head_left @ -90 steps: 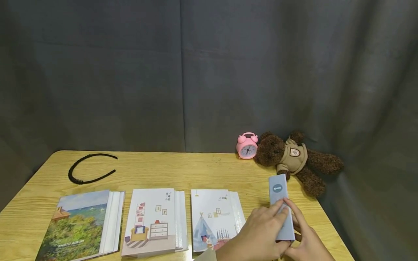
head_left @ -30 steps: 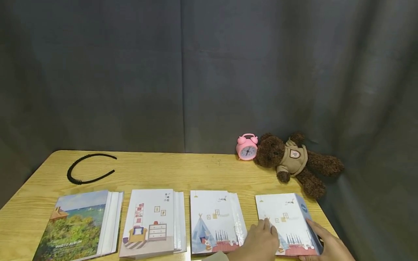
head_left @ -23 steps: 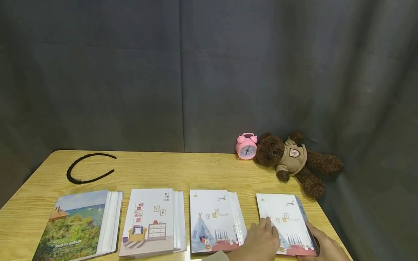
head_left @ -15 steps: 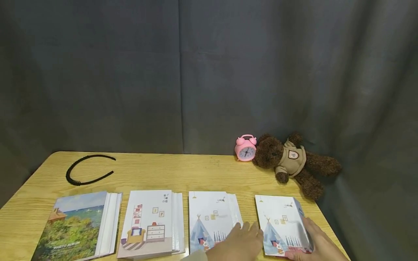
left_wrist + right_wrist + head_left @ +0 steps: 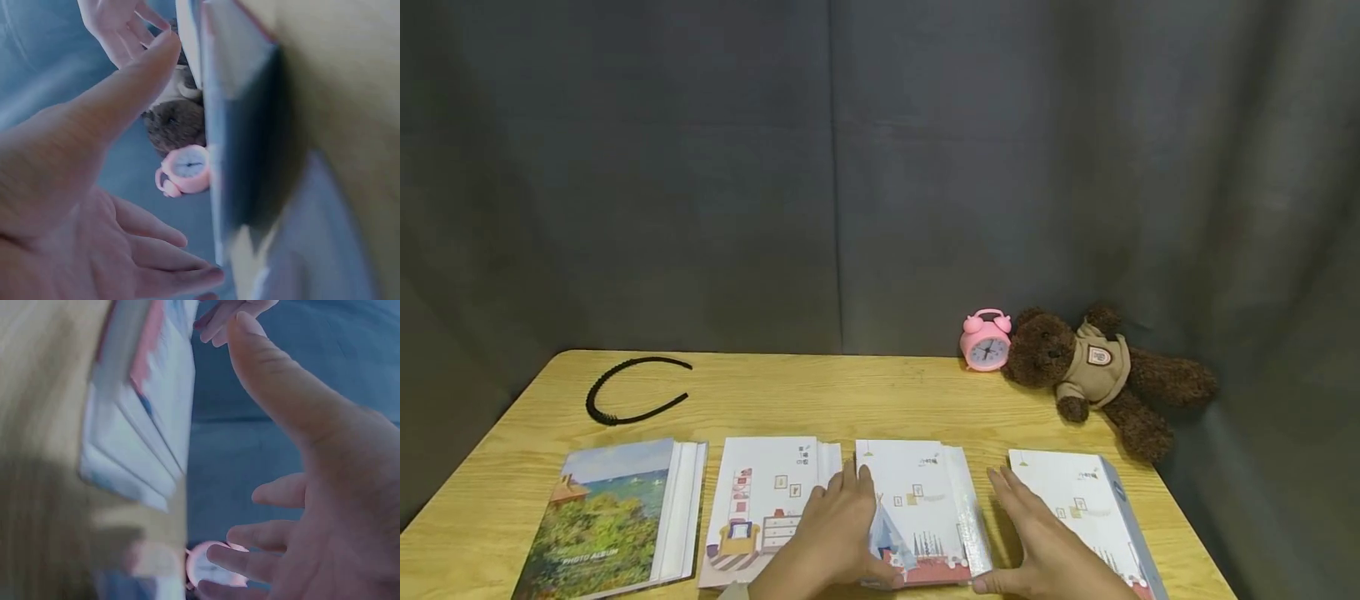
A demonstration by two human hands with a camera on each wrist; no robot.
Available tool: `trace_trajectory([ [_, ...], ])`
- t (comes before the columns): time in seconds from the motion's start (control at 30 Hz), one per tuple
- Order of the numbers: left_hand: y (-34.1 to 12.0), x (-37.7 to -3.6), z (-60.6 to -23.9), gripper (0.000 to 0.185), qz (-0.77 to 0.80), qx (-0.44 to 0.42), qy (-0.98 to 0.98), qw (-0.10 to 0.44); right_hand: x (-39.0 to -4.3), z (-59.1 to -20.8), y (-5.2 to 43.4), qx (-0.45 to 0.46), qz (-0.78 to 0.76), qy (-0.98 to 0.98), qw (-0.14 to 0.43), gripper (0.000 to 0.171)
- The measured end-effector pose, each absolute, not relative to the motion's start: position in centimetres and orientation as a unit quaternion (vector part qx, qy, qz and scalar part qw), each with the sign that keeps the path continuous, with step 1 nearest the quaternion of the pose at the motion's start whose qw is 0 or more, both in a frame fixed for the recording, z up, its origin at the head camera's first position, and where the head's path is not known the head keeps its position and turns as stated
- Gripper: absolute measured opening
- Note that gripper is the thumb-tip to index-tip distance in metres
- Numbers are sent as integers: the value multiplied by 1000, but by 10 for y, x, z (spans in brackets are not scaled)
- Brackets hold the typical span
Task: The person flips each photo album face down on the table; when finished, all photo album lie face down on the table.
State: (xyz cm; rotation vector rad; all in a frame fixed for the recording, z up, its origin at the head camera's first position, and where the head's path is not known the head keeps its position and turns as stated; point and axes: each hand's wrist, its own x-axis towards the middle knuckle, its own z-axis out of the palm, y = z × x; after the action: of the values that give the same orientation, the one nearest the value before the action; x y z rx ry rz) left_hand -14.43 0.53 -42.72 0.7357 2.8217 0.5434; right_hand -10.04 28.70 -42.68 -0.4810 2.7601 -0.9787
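Bracketing tent-print album with left hand by its left edge and right hand by its right; fingers spread wide on both, holding nothing. Unable to tell whether touching its edges. Lying flat between furniture-print album on its left and far-right album on its right. Probably laid cover-up with gaps for access to its long sides, and flanked thus to match its width. Clear in right wrist view: stepped layers along its right side, just a pale strip from head view. Only in head view: black hairband, beyond and left of it.
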Motion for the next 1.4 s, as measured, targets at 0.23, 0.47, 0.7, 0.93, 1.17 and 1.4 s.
trace_trajectory([
  [0.23,-1,-143,-444,134,138,238,956,99,-108,-442,265,-200,-346,911,105,115],
  [0.47,1,-138,-452,128,151,235,956,91,-111,-457,246,-217,-285,927,109,106],
  [0.7,5,-138,-458,122,249,251,931,91,-113,-464,235,-187,-226,954,54,103],
  [0.93,4,-135,-449,118,373,277,878,118,-113,-463,232,-180,-268,945,50,109],
  [1.17,-3,-138,-433,111,467,319,812,143,-109,-457,232,-202,-283,937,9,111],
  [1.4,-9,-140,-416,99,495,363,779,128,-106,-437,224,-233,-268,934,-30,113],
])
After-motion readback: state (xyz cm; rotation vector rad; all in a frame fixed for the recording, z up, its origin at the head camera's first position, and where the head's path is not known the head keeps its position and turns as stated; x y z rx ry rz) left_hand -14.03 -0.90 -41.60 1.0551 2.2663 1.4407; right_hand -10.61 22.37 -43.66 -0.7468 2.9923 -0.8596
